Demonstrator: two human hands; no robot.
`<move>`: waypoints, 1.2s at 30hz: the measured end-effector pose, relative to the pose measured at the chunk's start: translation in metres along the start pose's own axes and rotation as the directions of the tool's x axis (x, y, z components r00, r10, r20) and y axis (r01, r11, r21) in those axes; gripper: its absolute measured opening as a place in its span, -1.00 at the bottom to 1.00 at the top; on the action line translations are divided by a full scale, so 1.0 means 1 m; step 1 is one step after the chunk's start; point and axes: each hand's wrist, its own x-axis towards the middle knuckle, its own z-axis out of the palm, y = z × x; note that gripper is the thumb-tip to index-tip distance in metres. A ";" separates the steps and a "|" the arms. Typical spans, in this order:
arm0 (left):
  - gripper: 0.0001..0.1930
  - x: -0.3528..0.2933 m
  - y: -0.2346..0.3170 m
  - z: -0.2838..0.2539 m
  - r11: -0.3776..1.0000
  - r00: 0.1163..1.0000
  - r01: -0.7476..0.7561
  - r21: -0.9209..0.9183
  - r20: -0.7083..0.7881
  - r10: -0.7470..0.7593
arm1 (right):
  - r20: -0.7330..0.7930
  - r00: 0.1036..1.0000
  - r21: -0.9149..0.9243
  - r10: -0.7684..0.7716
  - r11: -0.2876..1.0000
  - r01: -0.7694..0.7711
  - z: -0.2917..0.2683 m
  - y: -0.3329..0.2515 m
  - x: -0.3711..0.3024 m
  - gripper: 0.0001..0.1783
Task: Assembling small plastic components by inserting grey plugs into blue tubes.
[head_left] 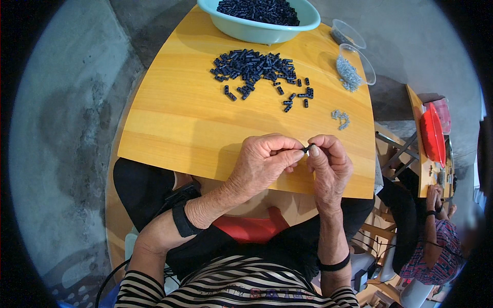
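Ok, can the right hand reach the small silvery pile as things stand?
Probably yes: only tabletop shows between the right hand and the silvery pile, though that hand is busy pinching a small black piece.

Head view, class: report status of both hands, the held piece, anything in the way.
Left hand, right hand: pinching one small black piece between them. Fingertips partly hide it. Nothing else visibly blocking.

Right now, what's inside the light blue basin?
The light blue basin holds a heap of small black parts; they cover its bottom, so anything underneath can't be seen.
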 end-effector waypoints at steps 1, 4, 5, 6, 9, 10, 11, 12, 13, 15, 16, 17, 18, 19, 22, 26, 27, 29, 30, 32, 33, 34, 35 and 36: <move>-0.86 0.000 0.001 0.000 1.000 1.000 0.000 -0.001 0.000 0.000 | 0.001 1.000 0.000 -0.005 1.000 0.005 0.000 0.001 0.000 -0.90; -0.87 0.000 0.002 -0.002 0.999 0.999 0.034 0.011 0.013 -0.035 | 0.016 0.999 -0.044 -0.035 0.998 0.036 0.001 0.001 0.000 -0.92; -0.87 0.000 0.002 -0.002 0.999 0.999 0.029 0.021 0.017 -0.029 | 0.016 0.999 -0.045 -0.035 0.998 0.036 0.001 0.001 0.000 -0.92; -0.86 0.000 0.002 -0.002 0.999 0.999 0.023 0.030 0.021 -0.024 | 0.025 1.000 -0.019 -0.017 1.000 0.018 0.000 0.000 0.000 -0.92; -0.87 0.000 0.000 -0.002 1.000 1.000 0.010 0.017 0.022 -0.010 | 0.048 0.999 0.013 -0.001 1.000 0.000 0.001 0.000 0.000 -0.92; -0.87 -0.001 0.000 -0.002 1.000 1.000 0.010 0.016 0.021 -0.010 | 0.059 0.998 0.020 -0.003 1.000 0.002 0.002 0.000 0.001 -0.92; -0.87 -0.001 0.001 -0.002 1.000 1.000 0.007 0.025 0.016 -0.007 | 0.059 0.998 0.018 -0.003 1.000 0.002 0.001 0.001 0.001 -0.92; -0.87 -0.001 0.001 -0.001 0.999 1.000 0.003 0.033 0.011 -0.004 | 0.068 0.998 0.053 0.014 0.998 -0.018 0.001 0.004 0.001 -0.92; -0.87 -0.001 0.002 -0.001 0.999 1.000 0.003 0.032 0.011 -0.004 | 0.078 0.996 0.088 0.030 0.995 -0.037 0.000 0.006 0.001 -0.92; -0.88 -0.001 0.002 0.000 1.000 1.000 0.011 0.008 0.000 -0.011 | 0.084 0.996 0.099 0.032 0.994 -0.040 0.002 0.005 0.001 -0.91; -0.88 -0.001 0.002 0.000 1.000 1.000 0.012 0.007 -0.001 -0.012 | 0.089 0.996 0.110 0.032 0.993 -0.042 0.002 0.005 0.001 -0.91; -0.88 -0.001 0.002 0.000 1.000 1.000 0.006 0.019 0.002 -0.006 | 0.090 0.995 0.110 0.033 0.993 -0.043 0.002 0.005 0.001 -0.91; -0.88 -0.001 0.002 0.000 1.000 1.000 0.001 0.031 0.006 -0.001 | 0.098 0.994 0.087 0.038 0.995 -0.046 0.001 0.005 0.001 -0.90; -0.88 -0.001 0.002 0.000 1.000 1.000 0.002 0.030 0.004 -0.002 | 0.107 0.993 0.065 0.042 0.997 -0.049 0.001 0.005 0.001 -0.90; -0.88 -0.001 0.002 0.000 1.000 1.000 -0.011 0.028 0.005 0.011 | 0.111 0.993 0.105 0.043 0.993 -0.055 0.000 0.004 0.002 -0.89; -0.90 -0.001 0.000 0.002 1.000 1.000 -0.008 0.009 -0.012 0.008 | 0.109 0.992 0.101 0.058 0.992 -0.069 0.001 0.004 0.001 -0.91; -0.90 -0.001 0.000 0.001 1.000 1.000 -0.017 0.021 -0.014 0.017 | 0.111 0.993 0.050 0.033 0.998 -0.039 0.001 0.003 0.001 -0.92; -0.90 -0.001 0.000 0.002 0.999 0.999 -0.027 0.033 -0.017 0.028 | 0.115 0.993 -0.002 0.008 1.000 -0.008 0.000 0.003 0.002 -0.93; -0.91 -0.001 0.000 0.002 0.998 0.999 -0.038 0.046 -0.019 0.038 | 0.123 0.992 -0.031 0.016 0.999 -0.012 -0.001 0.003 0.002 -0.94; -0.91 -0.001 -0.001 0.002 0.998 0.999 -0.042 0.040 -0.019 0.042 | 0.132 0.991 -0.061 0.023 0.998 -0.015 -0.001 0.002 0.002 -0.95; -0.90 -0.001 -0.001 0.002 0.998 0.999 -0.045 0.033 -0.020 0.046 | 0.117 0.993 -0.061 0.026 0.998 -0.019 0.000 0.000 0.001 -0.95; -0.90 -0.001 -0.001 0.002 0.998 0.999 -0.046 0.033 -0.020 0.047 | 0.102 0.994 -0.061 0.029 0.998 -0.023 0.001 0.000 0.001 -0.95; -0.90 -0.001 -0.001 0.002 0.998 0.999 -0.048 0.035 -0.022 0.049 | 0.102 0.994 -0.062 0.029 0.998 -0.023 0.002 0.000 0.001 -0.95; -0.90 -0.001 -0.002 0.002 0.998 0.998 -0.049 0.038 -0.024 0.050 | 0.091 0.995 -0.016 0.040 0.999 -0.038 0.003 0.000 0.000 -0.93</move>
